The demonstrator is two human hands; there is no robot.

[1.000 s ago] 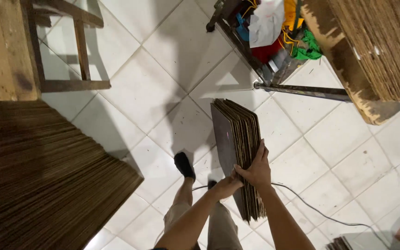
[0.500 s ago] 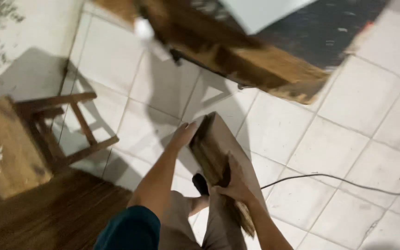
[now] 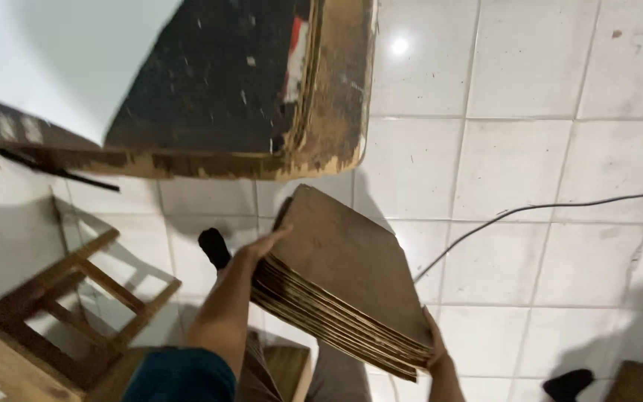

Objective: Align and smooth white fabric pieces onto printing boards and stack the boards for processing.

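Head view is showing a person carrying a stack of brown cardboard sheets point(image 3: 344, 286) flat between both hands, above a white tiled floor point(image 3: 530, 164). Taking the stack as landmark: the left hand point(image 3: 262, 249) is pressing against its left edge, fingers laid long and nearly straight along the sheets' side, thumb hidden. The right hand point(image 3: 434, 350) is cupping the stack's near right corner from below; only the heel and part of the fingers are showing, so how far they are curling under cannot be told. The stack's long axis is running from upper left, away from the body, down to lower right, toward the body, with the top sheet tilting slightly. Both hands are touching the stack, the right one sitting nearer the body.

Beyond the stack's far end, a worn wooden table point(image 3: 262, 97) with a dark top and chipped edge is standing. Left of the stack, a wooden stool frame point(image 3: 76, 290) is resting on the tiles. Right of the stack, a thin black cable point(image 3: 530, 208) is trailing across the floor. Just left of the stack, a dark-socked foot point(image 3: 215, 247) is showing below the left hand. No containers are appearing in view.
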